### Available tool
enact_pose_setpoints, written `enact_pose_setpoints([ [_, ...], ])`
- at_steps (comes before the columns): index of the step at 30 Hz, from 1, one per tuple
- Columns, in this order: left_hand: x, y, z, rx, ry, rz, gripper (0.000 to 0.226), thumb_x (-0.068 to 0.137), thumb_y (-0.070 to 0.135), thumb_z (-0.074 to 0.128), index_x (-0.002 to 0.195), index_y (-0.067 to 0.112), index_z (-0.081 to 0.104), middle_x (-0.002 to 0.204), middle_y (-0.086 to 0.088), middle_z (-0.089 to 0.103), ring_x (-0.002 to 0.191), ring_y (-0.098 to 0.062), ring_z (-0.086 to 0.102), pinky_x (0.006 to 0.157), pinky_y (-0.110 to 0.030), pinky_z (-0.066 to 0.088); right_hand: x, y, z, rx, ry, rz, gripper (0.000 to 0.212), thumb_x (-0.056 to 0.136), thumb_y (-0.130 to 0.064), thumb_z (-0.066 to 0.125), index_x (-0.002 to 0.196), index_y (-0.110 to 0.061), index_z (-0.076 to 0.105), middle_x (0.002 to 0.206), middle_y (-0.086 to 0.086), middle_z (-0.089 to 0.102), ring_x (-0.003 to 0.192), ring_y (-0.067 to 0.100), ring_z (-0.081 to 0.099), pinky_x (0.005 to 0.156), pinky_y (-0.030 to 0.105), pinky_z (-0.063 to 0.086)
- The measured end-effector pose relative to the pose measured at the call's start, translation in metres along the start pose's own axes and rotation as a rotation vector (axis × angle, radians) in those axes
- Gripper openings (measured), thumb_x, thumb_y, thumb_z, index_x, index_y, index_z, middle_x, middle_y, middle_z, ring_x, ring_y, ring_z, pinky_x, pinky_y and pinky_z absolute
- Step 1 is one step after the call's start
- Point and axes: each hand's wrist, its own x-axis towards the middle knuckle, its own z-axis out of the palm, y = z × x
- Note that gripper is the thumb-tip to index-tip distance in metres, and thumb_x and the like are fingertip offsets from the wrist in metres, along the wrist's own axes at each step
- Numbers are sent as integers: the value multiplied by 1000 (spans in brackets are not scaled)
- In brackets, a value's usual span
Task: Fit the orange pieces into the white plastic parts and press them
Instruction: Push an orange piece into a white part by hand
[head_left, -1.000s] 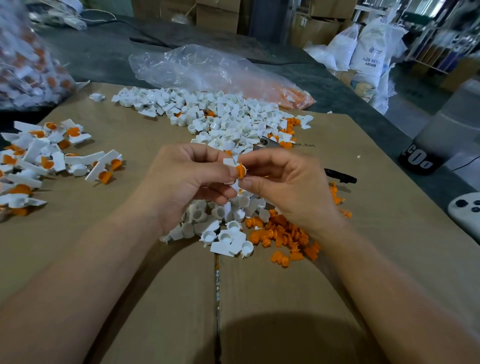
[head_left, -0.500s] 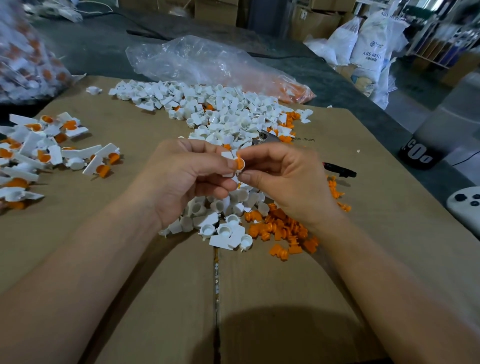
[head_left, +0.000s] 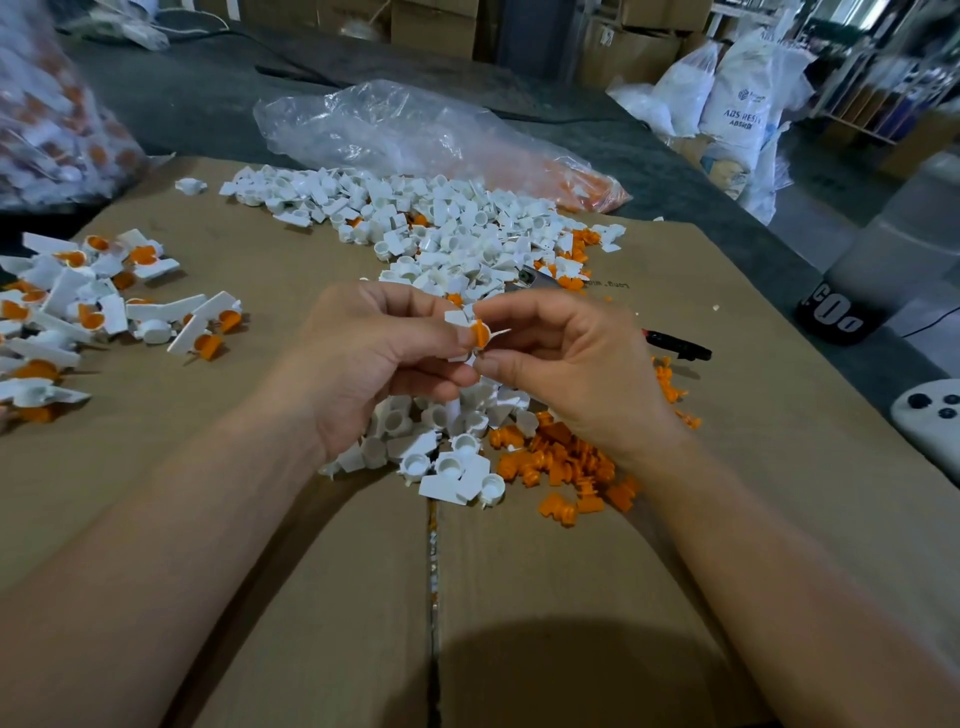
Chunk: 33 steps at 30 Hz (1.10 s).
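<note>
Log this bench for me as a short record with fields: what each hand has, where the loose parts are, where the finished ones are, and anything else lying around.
left hand: holds white part
right hand: pinches orange piece at the white part
loose white parts: big pile behind the hands, smaller pile under them
loose orange pieces: heap below the right hand
finished parts: group at left
surface: cardboard
other: plastic bag at back, black pen at right

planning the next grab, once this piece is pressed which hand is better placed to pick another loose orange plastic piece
Probably the right hand: the pile of loose orange plastic pieces lies directly beneath its wrist, while the left hand hangs over the small white plastic parts.
</note>
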Motion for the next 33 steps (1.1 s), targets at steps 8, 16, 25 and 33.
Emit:
enact_pose_setpoints([
  [8, -1, -2, 0, 51, 18, 47, 27, 44, 15, 72, 68, 4, 64, 56, -11, 66, 47, -17, 65, 43, -20, 50, -1, 4, 1, 23, 23, -82, 35, 72, 1, 70, 89, -30, 64, 76, -19, 68, 76, 3, 68, 72, 15, 52],
  [16, -2, -1, 1, 82, 5, 48, 11, 61, 1, 70, 69, 3, 64, 57, -11, 67, 47, -17, 65, 44, -19, 51, -1, 7, 0, -45, 47, -124, 32, 74, 0, 70, 100, -19, 65, 84, -11, 68, 78, 3, 68, 73, 18, 53],
  [25, -1, -3, 0, 90, -6, 37, 12, 72, -7, 66, 68, 4, 63, 57, -12, 67, 47, -17, 64, 42, -19, 50, -1, 8, 0, -165, 52, -202, 32, 75, -5, 69, 104, -17, 62, 84, -9, 65, 78, 1, 66, 73, 18, 54],
  [33, 0, -1, -1, -2, 21, 44, 22, 50, 8, 69, 71, 3, 61, 55, -8, 65, 48, -17, 64, 44, -20, 51, 0, 0, -14, -269, 152, -14, 20, 77, -22, 71, 95, -28, 65, 83, -21, 63, 79, -8, 62, 70, 6, 47],
])
